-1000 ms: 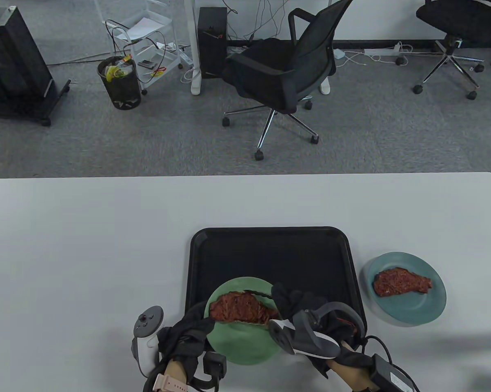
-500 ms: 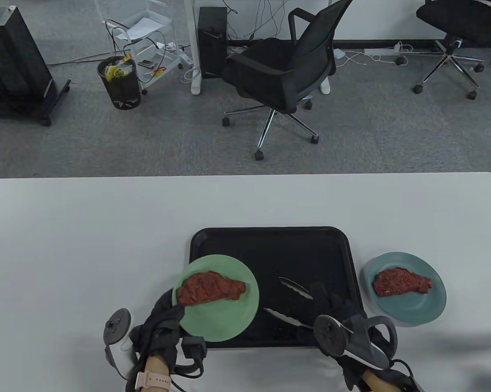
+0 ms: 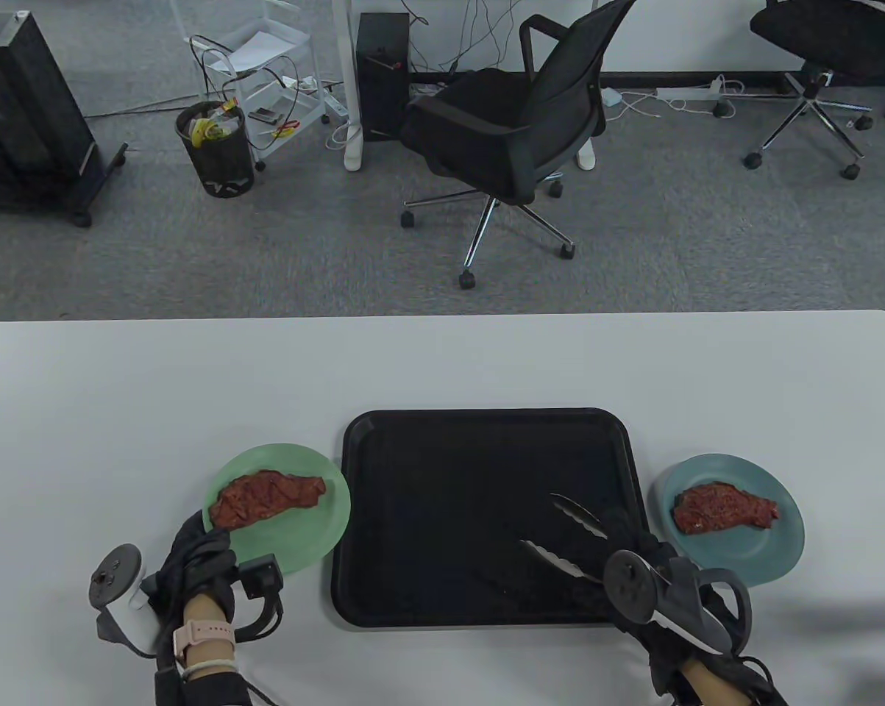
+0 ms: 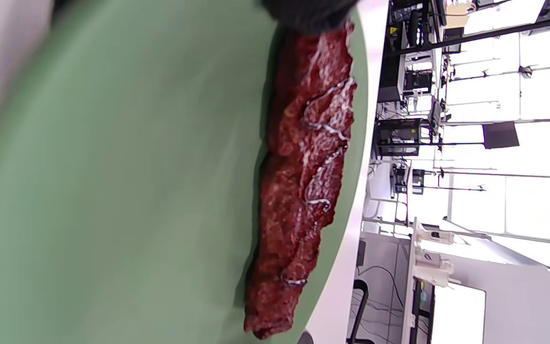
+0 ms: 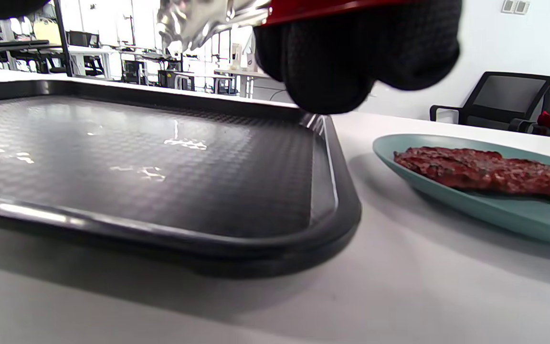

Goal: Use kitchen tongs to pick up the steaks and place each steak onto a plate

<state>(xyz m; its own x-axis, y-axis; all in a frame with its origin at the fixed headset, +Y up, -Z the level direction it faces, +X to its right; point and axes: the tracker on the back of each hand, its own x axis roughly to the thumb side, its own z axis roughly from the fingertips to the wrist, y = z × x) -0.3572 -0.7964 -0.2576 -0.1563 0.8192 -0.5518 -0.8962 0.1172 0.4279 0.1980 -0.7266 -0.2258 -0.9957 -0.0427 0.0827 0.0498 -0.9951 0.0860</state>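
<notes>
A green plate with a red steak lies on the table left of the black tray. My left hand grips the plate's near-left rim. In the left wrist view the same plate and steak fill the frame. My right hand holds metal tongs with spread arms over the tray's near-right corner. In the right wrist view the gloved fingers curl round the tongs. A teal plate right of the tray carries a second steak, also seen as steak.
The black tray holds nothing else. Beyond the table's far edge stand an office chair, a waste bin and a wire cart on grey carpet.
My left hand carried the green plate with its steak leftward, off the tray onto the table. My right hand moved right with the tongs, which let go of the steak and now stand spread.
</notes>
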